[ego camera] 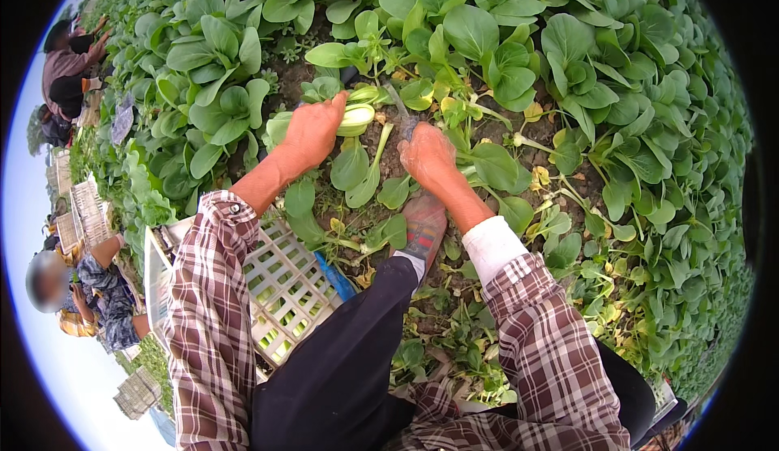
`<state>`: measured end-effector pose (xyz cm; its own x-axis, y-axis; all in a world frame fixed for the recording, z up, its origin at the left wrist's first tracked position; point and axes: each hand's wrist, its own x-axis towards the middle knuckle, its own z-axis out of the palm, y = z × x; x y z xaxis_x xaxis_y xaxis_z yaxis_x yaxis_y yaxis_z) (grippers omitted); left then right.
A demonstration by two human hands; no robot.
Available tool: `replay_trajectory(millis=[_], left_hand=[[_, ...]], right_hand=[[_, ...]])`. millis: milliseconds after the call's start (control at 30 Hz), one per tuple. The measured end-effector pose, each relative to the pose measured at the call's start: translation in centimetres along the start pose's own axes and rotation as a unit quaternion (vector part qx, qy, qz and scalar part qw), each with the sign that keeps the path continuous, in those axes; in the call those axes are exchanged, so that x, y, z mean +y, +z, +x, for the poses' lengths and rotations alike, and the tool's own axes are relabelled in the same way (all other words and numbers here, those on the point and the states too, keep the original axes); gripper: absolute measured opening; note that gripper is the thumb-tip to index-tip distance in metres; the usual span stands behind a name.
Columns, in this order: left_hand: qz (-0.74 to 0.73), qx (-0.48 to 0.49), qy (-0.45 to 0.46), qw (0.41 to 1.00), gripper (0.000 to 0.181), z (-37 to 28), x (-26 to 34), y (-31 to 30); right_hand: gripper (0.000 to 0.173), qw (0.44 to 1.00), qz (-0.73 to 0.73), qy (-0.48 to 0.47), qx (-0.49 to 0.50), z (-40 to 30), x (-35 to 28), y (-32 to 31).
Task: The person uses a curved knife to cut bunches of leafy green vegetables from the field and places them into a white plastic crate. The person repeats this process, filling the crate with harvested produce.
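Note:
My left hand (pixel 314 129) grips a head of bok choy (pixel 356 120), its pale cut base pointing right and its leaves to the left. In my right hand (pixel 428 154) is a knife by its wrapped handle (pixel 408 127); the narrow, dull blade (pixel 397 100) points up and away, just right of the bok choy. Loose leaves with pale stalks (pixel 378 162) lie on the soil between and below my hands. Rooted bok choy plants (pixel 471 40) stand directly beyond the blade.
A white plastic crate (pixel 286 280) holding greens stands at my left, by a blue strip (pixel 335 276). My shoe (pixel 424 226) rests on soil among yellowed leaves (pixel 541 177). Other people (pixel 70 73) sit at the far left near more crates (pixel 91 210). Dense plants (pixel 663 146) grow on the right.

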<state>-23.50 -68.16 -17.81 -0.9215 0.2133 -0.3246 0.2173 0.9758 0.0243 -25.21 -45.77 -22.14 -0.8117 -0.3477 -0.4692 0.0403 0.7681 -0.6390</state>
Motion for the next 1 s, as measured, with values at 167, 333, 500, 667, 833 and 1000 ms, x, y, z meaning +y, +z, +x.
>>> replay_trajectory(millis=[167, 333, 500, 667, 833, 1000], left_hand=[[0.025, -0.007, -0.006, 1.0, 0.067, -0.4, 0.5, 0.0], [0.014, 0.023, 0.014, 1.0, 0.065, -0.5, 0.3, 0.2], [0.014, -0.004, -0.004, 1.0, 0.064, -0.7, 0.7, 0.3], [0.023, 0.019, 0.001, 1.0, 0.08, -2.7, -0.7, 0.0], [0.007, 0.085, 0.12, 0.989, 0.08, -4.0, 1.4, -3.5], [0.027, 0.078, 0.224, 0.971, 0.077, -5.6, 4.9, -5.3]], right_hand=[[0.026, 0.998, -0.027, -0.055, 0.006, -0.3, 0.9, 0.1], [0.024, 0.999, -0.018, -0.022, -0.044, 2.9, -1.1, 0.0], [0.025, 0.991, -0.001, 0.018, -0.132, 3.6, -1.1, -0.1], [0.024, 0.996, -0.015, -0.027, -0.08, -0.3, 0.2, 0.7], [0.041, 0.918, 0.369, 0.087, -0.113, -3.6, 2.8, -2.4], [0.042, 0.738, 0.653, 0.102, -0.134, -5.2, 2.4, -3.2]])
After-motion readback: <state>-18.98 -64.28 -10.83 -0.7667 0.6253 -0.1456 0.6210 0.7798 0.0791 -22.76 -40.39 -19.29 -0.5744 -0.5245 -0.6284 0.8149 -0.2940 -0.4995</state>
